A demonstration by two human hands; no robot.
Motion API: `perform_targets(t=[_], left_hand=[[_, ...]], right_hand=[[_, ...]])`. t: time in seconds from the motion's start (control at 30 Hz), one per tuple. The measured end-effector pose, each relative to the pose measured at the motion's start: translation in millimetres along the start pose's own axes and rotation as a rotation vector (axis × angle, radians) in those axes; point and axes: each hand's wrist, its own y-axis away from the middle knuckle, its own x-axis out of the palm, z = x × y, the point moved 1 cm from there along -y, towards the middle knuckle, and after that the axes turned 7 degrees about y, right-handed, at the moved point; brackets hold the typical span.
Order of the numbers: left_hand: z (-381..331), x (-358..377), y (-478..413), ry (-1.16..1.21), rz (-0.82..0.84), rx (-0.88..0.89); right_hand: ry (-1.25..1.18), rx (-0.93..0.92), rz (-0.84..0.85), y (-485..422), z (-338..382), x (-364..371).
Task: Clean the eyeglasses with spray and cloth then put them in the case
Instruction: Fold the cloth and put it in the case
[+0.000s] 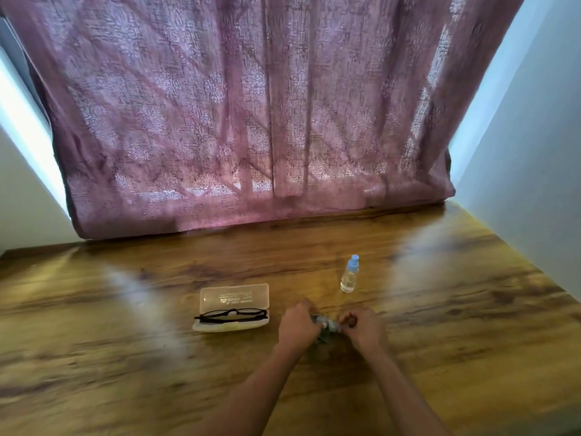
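Cloth, crumpled, pinched by left hand, right hand | black eyeglasses in translucent case

Our left hand and right hand are hiding most of the cloth they are gripping. The print on the case lid is blurring past reading, and the bottom edge is cutting off our forearms.
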Motion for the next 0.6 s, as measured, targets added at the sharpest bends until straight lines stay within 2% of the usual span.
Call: perform_targets(t=[0.13,0.2,0.37,0.47,0.6], left_hand=[[4,-4,-1,0.059,-0.013,-0.018],[7,-11,-2,0.079,-0.023,-0.020],[0,-45,0,0.205,-0.004,-0.016],[-10,-70,2,0.234,-0.001,0.083],[-31,-109,20,0.706,0.165,0.208]], right_hand=[[-0.071,-0.025,0.023,-3,0,-4],[-0.186,-0.065,0.059,-6,5,-12],[-0.419,-0.239,0.091,-10,42,-48],[-0.557,-0.355,0.103,-6,73,-70],[-0.590,-0.491,0.046,9,108,-101]])
